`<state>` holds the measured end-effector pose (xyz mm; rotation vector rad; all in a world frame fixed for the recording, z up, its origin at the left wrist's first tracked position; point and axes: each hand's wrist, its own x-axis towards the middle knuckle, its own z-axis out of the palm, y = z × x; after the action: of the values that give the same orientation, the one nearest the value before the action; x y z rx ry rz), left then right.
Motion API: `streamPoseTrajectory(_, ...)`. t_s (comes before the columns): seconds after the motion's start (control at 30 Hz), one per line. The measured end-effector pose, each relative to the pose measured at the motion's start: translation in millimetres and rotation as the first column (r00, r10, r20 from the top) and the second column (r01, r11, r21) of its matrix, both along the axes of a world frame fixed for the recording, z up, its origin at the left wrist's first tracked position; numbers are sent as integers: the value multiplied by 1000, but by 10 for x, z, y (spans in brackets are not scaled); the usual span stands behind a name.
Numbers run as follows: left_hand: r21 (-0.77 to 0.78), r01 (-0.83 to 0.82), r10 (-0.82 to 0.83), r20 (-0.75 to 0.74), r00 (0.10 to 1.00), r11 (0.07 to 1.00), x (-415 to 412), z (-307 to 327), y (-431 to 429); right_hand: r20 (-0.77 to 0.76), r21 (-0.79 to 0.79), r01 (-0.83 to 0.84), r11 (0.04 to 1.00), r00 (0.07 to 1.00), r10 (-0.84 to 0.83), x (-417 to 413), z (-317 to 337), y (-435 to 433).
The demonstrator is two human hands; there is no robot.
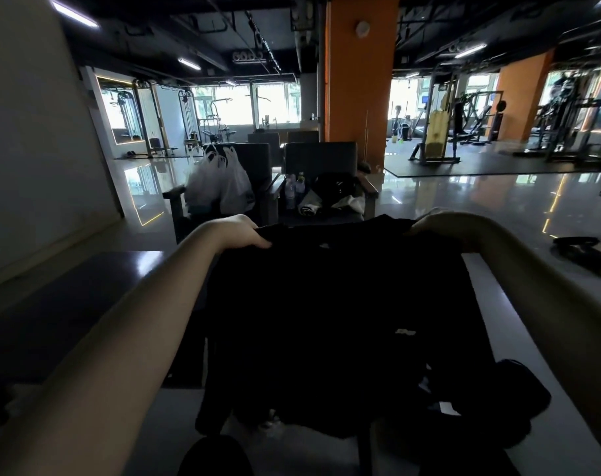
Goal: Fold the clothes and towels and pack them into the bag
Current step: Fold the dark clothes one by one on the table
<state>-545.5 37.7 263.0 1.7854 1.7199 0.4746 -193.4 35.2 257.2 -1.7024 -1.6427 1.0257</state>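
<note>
Left forearm [127, 338] closest, left hand [239, 231] and right hand [436, 223] each gripping a top corner of black shirt [326, 321], fingers curled over its edge, shirt held up and hanging between them, white plastic bags [223, 183] on a chair [321, 158] behind

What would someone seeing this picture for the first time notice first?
Most likely the black garment, held up by its top edge between the left hand and the right hand in the middle foreground. Behind it, the bright orange pillar rises at top centre, and white plastic bags sit on a dark chair left of centre.
</note>
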Motion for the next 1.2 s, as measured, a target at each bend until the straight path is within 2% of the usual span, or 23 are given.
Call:
streamPoseTrajectory(0.03, 48, -11, 14, -43, 999, 999, -4, -58, 49, 56, 51, 11, 999, 998, -14, -27, -43, 41)
streamPoseTrajectory(0.17, 166, -75, 100, -147, 984, 983, 22, -318, 260, 107, 202, 134, 970, 982, -158, -135, -322, 285)
streamPoseTrajectory(0.37, 302, -162, 218, -164, 962, 940, -14, -746, 755, 174, 363, 276, 890, 918, -355, -161, -702, 746)
streamPoseTrajectory(0.5, 306, -196, 272, -231, 934, 932, 15, -1042, 1129, 183, 380, 312, 871, 897, -401, -205, -988, 1083)
streamPoseTrajectory(0.77, 320, -277, 367, -268, 891, 906, 7, -1620, 2005, 179, 421, 397, 815, 845, -504, -281, -1557, 1861)
streamPoseTrajectory(1.0, 307, -272, 372, -344, 862, 912, -46, -2100, 2690, 321, 477, 389, 788, 757, -569, -293, -2077, 2531)
streamPoseTrajectory(1.2, 440, -244, 407, -326, 853, 864, 43, -2377, 3199, 355, 514, 375, 771, 726, -589, -282, -2372, 3091)
